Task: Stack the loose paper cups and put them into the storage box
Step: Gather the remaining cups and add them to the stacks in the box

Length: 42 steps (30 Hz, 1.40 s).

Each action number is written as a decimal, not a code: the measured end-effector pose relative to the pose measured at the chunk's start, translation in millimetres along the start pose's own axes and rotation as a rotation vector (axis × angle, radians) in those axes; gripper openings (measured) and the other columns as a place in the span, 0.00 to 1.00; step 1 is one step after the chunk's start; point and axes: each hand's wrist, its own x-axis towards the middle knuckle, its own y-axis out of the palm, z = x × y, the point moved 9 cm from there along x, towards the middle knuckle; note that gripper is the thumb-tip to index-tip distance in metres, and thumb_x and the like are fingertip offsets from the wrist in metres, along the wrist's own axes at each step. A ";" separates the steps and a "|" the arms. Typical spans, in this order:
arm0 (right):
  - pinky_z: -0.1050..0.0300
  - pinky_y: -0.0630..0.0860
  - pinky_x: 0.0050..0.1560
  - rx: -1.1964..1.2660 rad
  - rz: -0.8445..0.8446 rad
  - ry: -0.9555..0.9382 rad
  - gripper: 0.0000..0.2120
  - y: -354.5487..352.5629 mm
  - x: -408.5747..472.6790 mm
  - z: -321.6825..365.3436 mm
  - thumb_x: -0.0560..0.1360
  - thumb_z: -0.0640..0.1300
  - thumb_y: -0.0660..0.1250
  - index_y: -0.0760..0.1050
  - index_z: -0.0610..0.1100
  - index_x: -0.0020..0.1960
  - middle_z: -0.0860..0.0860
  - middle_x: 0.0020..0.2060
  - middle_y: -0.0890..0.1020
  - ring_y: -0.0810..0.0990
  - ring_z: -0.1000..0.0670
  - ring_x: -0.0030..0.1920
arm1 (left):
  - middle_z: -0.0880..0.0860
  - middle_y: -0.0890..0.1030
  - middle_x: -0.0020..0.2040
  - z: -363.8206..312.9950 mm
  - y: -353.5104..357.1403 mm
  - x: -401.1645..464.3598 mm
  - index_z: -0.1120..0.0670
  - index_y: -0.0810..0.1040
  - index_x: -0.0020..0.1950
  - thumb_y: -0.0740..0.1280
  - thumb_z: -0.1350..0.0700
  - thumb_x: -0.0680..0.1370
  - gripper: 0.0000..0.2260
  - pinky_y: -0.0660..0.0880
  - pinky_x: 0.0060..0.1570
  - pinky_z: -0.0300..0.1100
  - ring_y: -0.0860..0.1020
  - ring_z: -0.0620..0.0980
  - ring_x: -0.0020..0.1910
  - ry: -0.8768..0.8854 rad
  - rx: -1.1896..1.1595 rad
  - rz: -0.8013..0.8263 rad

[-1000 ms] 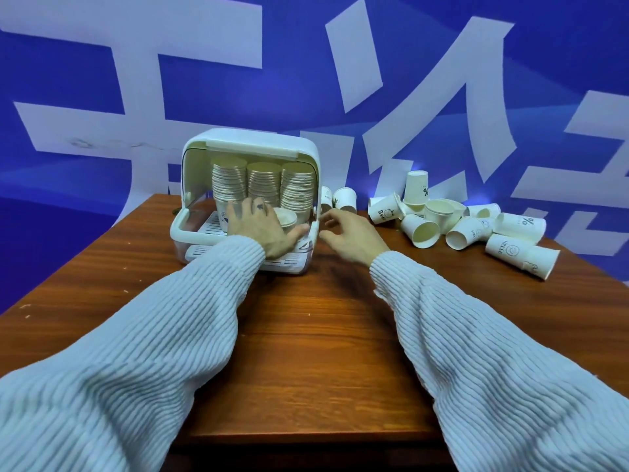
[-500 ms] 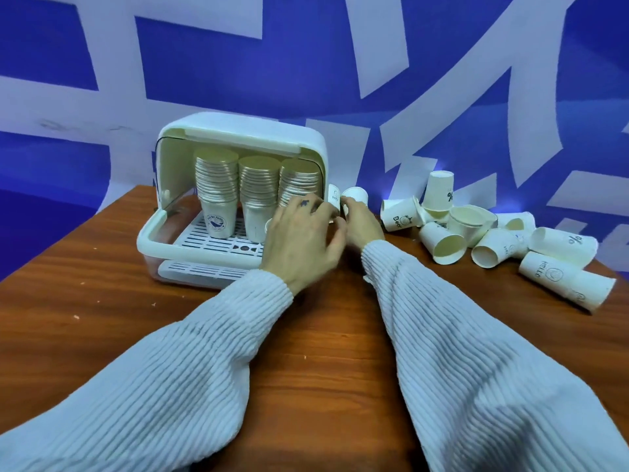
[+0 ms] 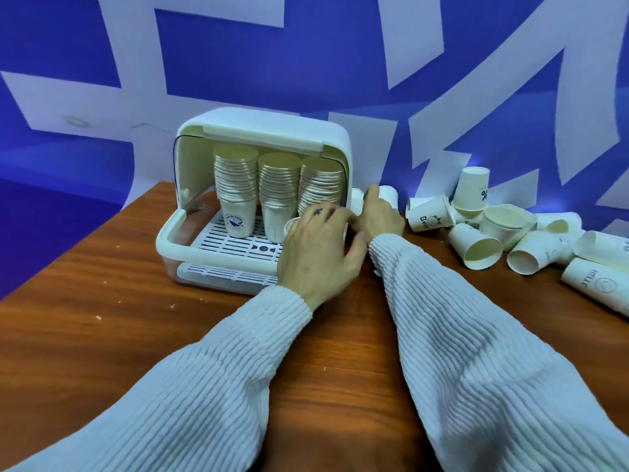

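Two hands in ribbed white sleeves reach across a wooden tabletop [image 3: 102,335] toward an open white storage box [image 3: 258,131]; the left hand [image 3: 316,253] lies palm down at the box's front right corner, fingers spread and relaxed, its grip released and holding nothing; just beyond its fingertips, inside the box, stand three stacks of upturned paper cups [image 3: 275,189] on a slotted tray, and a single cup's rim [image 3: 292,224] peeks out beside its knuckles; the right hand [image 3: 379,216] sits just right of the left, touching it, with fingers curled round a small white cup [image 3: 389,195] that stands against the outer right wall of the box; the grip looks closed on that cup, though blur makes the contact hard to confirm; further right of this hand, well apart from the box, a heap of loose paper cups [image 3: 483,247] lies tumbled on the tabletop, most on their sides, one [image 3: 471,189] upside down on top; a blue wall with large white shapes rises behind.
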 end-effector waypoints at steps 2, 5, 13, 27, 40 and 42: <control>0.47 0.73 0.50 0.169 -0.019 0.112 0.25 -10.1 -17.4 -13.8 0.74 0.59 0.68 0.65 0.48 0.63 0.44 0.55 0.82 0.81 0.37 0.54 | 0.48 0.80 0.53 0.0 -1.7 1.1 0.51 0.80 0.55 0.67 0.48 0.77 0.11 0.73 0.55 0.49 0.74 0.51 0.58 -0.008 -0.018 0.008; 0.46 0.79 0.53 0.697 -0.096 0.285 0.24 -28.3 -55.3 -39.4 0.72 0.57 0.69 0.66 0.51 0.63 0.48 0.53 0.83 0.83 0.42 0.52 | 0.50 0.79 0.56 -2.5 -8.2 2.3 0.52 0.80 0.58 0.66 0.48 0.77 0.13 0.74 0.57 0.51 0.73 0.52 0.60 -0.032 -0.077 -0.020; 0.56 0.64 0.32 1.485 0.169 0.150 0.16 -39.8 -144.1 -37.1 0.72 0.47 0.66 0.73 0.52 0.60 0.45 0.48 0.85 0.74 0.50 0.34 | 0.57 0.73 0.62 -28.1 -1.5 -4.8 0.49 0.64 0.78 0.61 0.27 0.71 0.41 0.66 0.59 0.54 0.68 0.59 0.60 0.044 0.202 0.057; 0.45 0.76 0.61 0.248 0.073 0.037 0.21 -30.1 -11.0 -47.3 0.76 0.52 0.66 0.75 0.47 0.67 0.49 0.68 0.75 0.78 0.43 0.65 | 0.53 0.65 0.63 -15.4 -9.8 -2.0 0.55 0.70 0.68 0.76 0.51 0.71 0.28 0.72 0.57 0.43 0.74 0.53 0.59 -0.085 -0.298 0.012; 0.43 0.69 0.63 -0.169 -0.221 -0.002 0.18 -50.3 3.7 -48.1 0.78 0.56 0.66 0.78 0.46 0.61 0.42 0.64 0.75 0.74 0.37 0.64 | 0.52 0.68 0.69 -14.6 -3.7 -7.9 0.54 0.68 0.74 0.74 0.53 0.73 0.31 0.67 0.71 0.47 0.70 0.52 0.69 -0.087 -0.351 0.032; 0.43 0.66 0.70 -0.176 -0.106 0.014 0.25 -38.4 13.9 -51.1 0.76 0.57 0.68 0.72 0.50 0.70 0.41 0.73 0.70 0.69 0.37 0.72 | 0.52 0.68 0.68 -14.3 -4.3 -6.7 0.54 0.68 0.73 0.74 0.52 0.72 0.31 0.67 0.71 0.47 0.70 0.52 0.70 -0.080 -0.348 0.021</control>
